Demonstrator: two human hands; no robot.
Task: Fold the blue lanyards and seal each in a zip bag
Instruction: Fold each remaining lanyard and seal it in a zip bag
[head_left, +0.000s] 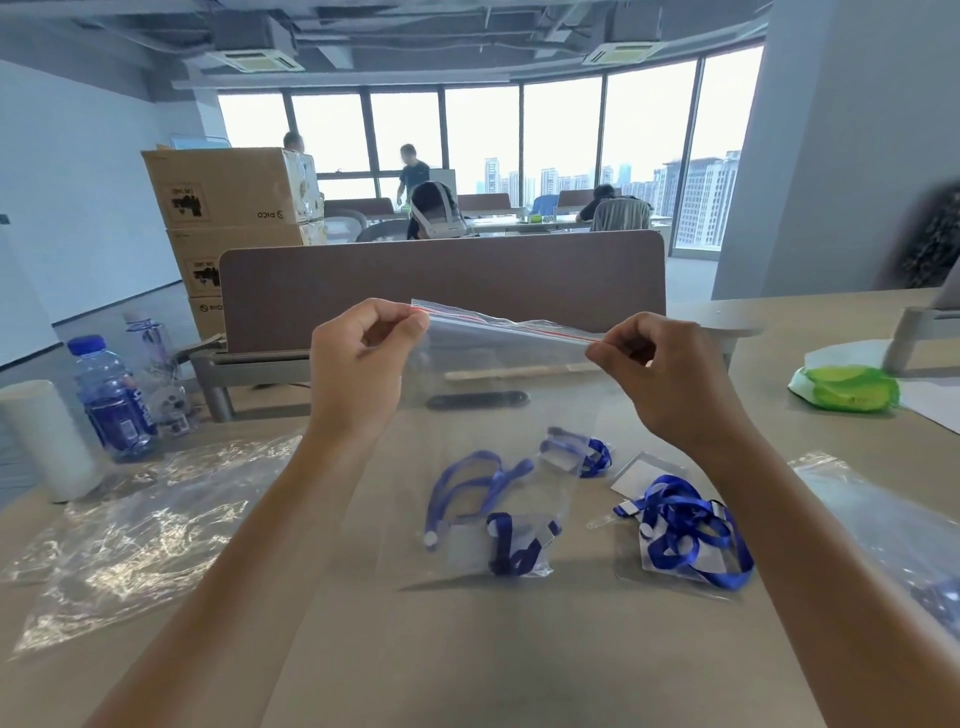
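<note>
Left hand (358, 364): up off the bench, fingers curled, pinching the left end of the zip bag's red-lined top edge.
Right hand (660, 374): same height, at 3 o'clock from the left, pinching the right end of that edge.
Zip bag (498, 415): clear, hanging between both hands above the bench (467, 649); whether its seal is closed, I cannot tell.
Bag contents: a blue lanyard (514, 545) with a clear badge holder shows at the bag's lower end; in the bag or on the bench behind it, I cannot tell.
Loose lanyard (457, 483): blue loop at 6 o'clock below the hands, seen through the clear plastic.
Second bundle (685, 530): tangled blue lanyards on the bench at 4 o'clock, lying over a clear sleeve.
Small bundle (587, 452): blue, at 5 o'clock under the right hand.
Plastic wrap (130, 530): crumpled clear sheet at 8 o'clock on the bench.
Bottles: a blue-labelled water bottle (111, 400) at 9 o'clock, a clear bottle (161, 374) just beside it.
Wipes pack (847, 387): green, at 3 o'clock, well apart.
</note>
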